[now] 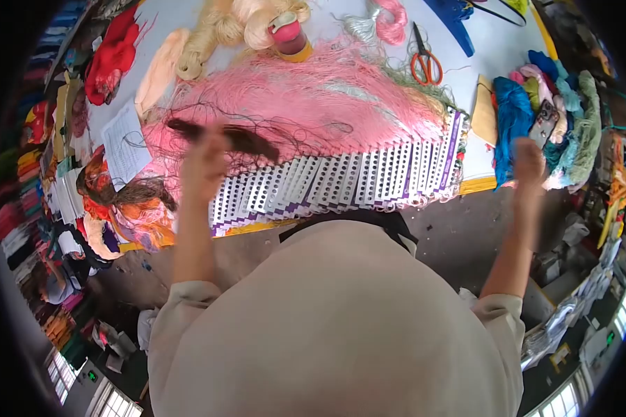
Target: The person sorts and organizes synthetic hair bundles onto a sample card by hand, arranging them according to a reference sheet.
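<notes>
Beige shirt (334, 306) nearest cam. R hand (207, 163) grips dark thread (254, 142) mid-bundle, prob. to control strands over pink thread (278, 94). L hand (528, 163) blurred near blue yarn (509, 115); can't tell if holding. Cards (351, 179) overlap along table (478, 163) edge, prob. for easy reach.

Gap betw. scissors (426, 66) & envelope (483, 115) — loose dark strands (255, 142), upright spool (289, 39) in way L.

On the flat white bench (477, 163), long perforated white strips (337, 179) lie before loose pink thread (278, 97); orange-handled metal scissors (425, 67) lie right.
</notes>
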`<state>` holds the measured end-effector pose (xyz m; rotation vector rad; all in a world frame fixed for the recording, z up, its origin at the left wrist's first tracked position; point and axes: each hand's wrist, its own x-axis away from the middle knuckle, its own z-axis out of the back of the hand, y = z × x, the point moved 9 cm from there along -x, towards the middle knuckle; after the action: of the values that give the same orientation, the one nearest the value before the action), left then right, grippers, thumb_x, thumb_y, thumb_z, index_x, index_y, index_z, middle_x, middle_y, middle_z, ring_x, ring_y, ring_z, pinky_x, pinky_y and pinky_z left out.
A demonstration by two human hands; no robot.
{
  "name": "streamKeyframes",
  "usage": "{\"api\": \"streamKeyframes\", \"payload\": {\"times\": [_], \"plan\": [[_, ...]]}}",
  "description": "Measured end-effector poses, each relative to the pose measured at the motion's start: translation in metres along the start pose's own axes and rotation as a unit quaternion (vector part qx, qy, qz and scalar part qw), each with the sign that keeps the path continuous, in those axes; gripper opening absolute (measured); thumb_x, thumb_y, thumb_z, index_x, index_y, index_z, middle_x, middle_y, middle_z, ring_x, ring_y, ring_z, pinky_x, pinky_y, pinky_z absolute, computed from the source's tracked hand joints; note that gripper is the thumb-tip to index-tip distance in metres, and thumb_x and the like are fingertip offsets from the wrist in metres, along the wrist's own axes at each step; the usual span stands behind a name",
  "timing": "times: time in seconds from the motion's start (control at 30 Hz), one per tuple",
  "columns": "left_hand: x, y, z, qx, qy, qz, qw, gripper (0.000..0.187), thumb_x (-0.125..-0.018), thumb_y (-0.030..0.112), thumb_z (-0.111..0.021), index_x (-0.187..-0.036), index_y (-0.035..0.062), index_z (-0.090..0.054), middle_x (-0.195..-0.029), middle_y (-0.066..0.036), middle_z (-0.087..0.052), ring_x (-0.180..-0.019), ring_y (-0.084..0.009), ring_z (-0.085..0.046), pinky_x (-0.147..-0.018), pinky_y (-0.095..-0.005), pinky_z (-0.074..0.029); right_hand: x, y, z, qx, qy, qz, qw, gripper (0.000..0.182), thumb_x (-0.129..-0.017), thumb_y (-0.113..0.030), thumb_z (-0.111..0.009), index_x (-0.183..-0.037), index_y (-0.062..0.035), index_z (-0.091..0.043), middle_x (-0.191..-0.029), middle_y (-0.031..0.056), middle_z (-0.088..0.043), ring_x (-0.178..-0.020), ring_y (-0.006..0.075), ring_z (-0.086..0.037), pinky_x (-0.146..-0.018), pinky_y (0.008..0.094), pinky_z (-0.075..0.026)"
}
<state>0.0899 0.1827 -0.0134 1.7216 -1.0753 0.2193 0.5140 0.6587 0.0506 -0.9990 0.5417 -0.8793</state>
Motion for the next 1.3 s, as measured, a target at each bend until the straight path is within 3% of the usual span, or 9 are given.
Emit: {"api": "streamKeyframes", "payload": {"times": [0.27, 0.33, 0.77, 0.87, 0.97, 1.0, 1.1, 1.2, 1.3], "plan": [[-0.078, -0.213, -0.061, -0.549, -0.032, 0.041, 0.834, 0.022, -0.079, 0.023, -0.065, -0.084, 0.003, -0.072, -0.078, -0.009, -0.069, -0.069, -0.0157, -0.062, -0.062, -0.0307, -0.047, 0.096, 0.053, -0.314, 0.03, -0.363, -0.099, 0.926, 0.013, -0.088, -0.016, -0.062, -0.089, -0.0031, -0.059, -0.069, 0.0053, -0.056, -0.065, 0.0139, -0.051, -0.061, 0.0304, -0.043], [-0.081, -0.22, -0.066, -0.644, -0.011, 0.04, 0.764, 0.024, -0.078, 0.024, -0.066, -0.084, 0.0015, -0.07, -0.079, -0.011, -0.07, -0.07, -0.0159, -0.064, -0.063, -0.032, -0.049, 0.094, 0.057, -0.33, 0.011, -0.368, -0.088, 0.926, 0.012, -0.088, -0.015, -0.062, -0.091, -0.0034, -0.06, -0.069, 0.0034, -0.055, -0.064, 0.0117, -0.049, -0.059, 0.029, -0.042], [-0.087, -0.249, -0.087, -0.394, -0.076, 0.195, 0.895, 0.02, -0.087, 0.021, -0.065, -0.097, 0.0037, -0.063, -0.068, -0.002, -0.056, -0.048, -0.0101, -0.044, -0.042, -0.0263, -0.034, 0.087, 0.091, -0.359, 0.06, -0.398, -0.024, 0.915, 0.021, -0.088, -0.022, -0.06, -0.094, -0.0026, -0.061, -0.074, 0.0125, -0.062, -0.07, 0.0262, -0.06, -0.066, 0.0386, -0.048], [-0.093, -0.221, -0.121, -0.589, -0.148, -0.083, 0.79, 0.047, -0.093, 0.034, -0.056, -0.123, -0.0018, -0.049, -0.112, -0.024, -0.06, -0.102, -0.0352, -0.058, -0.086, -0.0453, -0.045, 0.1, 0.141, -0.397, -0.053, -0.389, -0.012, 0.92, 0.023, -0.089, -0.02, -0.053, -0.1, -0.0036, -0.064, -0.091, 0.017, -0.065, -0.082, 0.0299, -0.061, -0.075, 0.0428, -0.049], [-0.111, -0.243, -0.097, -0.674, -0.113, -0.038, 0.729, 0.047, -0.09, 0.032, -0.057, -0.123, -0.0017, -0.051, -0.107, -0.024, -0.063, -0.09, -0.0314, -0.063, -0.077, -0.0428, -0.049, 0.094, 0.134, -0.398, 0.031, -0.312, 0.149, 0.938, 0.024, -0.087, -0.025, -0.054, -0.097, -0.0063, -0.065, -0.095, 0.0193, -0.064, -0.086, 0.0347, -0.061, -0.078, 0.0458, -0.048], [-0.11, -0.252, -0.093, -0.557, -0.177, -0.016, 0.811, 0.041, -0.085, 0.03, -0.058, -0.11, -0.0028, -0.061, -0.096, -0.026, -0.065, -0.085, -0.0318, -0.065, -0.074, -0.0431, -0.05, 0.096, 0.12, -0.395, 0.09, -0.388, 0.095, 0.912, 0.024, -0.085, -0.03, -0.057, -0.095, -0.0095, -0.065, -0.094, 0.0175, -0.065, -0.085, 0.0335, -0.061, -0.076, 0.0448, -0.048], [-0.099, -0.224, -0.103, -0.724, -0.17, -0.095, 0.661, 0.034, -0.083, 0.031, -0.062, -0.08, -0.0031, -0.064, -0.075, -0.025, -0.063, -0.074, -0.0392, -0.064, -0.069, -0.046, -0.049, 0.093, 0.067, -0.348, 0.116, -0.484, -0.104, 0.861, 0.023, -0.086, -0.03, -0.056, -0.093, -0.0091, -0.063, -0.093, 0.015, -0.066, -0.085, 0.0301, -0.064, -0.075, 0.0433, -0.05], [-0.09, -0.188, -0.104, -0.666, -0.155, -0.165, 0.711, 0.034, -0.087, 0.029, -0.061, -0.075, -0.0028, -0.063, -0.071, -0.02, -0.065, -0.064, -0.036, -0.062, -0.06, -0.0447, -0.047, 0.089, 0.097, -0.368, 0.111, -0.39, 0.059, 0.912, 0.019, -0.084, -0.027, -0.057, -0.09, -0.0095, -0.062, -0.087, 0.0127, -0.065, -0.079, 0.0279, -0.064, -0.071, 0.0421, -0.05], [-0.065, -0.186, -0.1, -0.308, -0.123, 0.101, 0.938, 0.015, -0.09, 0.016, -0.059, -0.082, 0.0038, -0.063, -0.058, 0.001, -0.048, -0.047, -0.0092, -0.04, -0.042, -0.0256, -0.028, 0.098, 0.089, -0.355, 0.087, -0.435, -0.019, 0.896, 0.019, -0.084, -0.025, -0.057, -0.091, -0.0079, -0.061, -0.087, 0.0146, -0.064, -0.082, 0.0319, -0.062, -0.073, 0.0435, -0.049]]}}
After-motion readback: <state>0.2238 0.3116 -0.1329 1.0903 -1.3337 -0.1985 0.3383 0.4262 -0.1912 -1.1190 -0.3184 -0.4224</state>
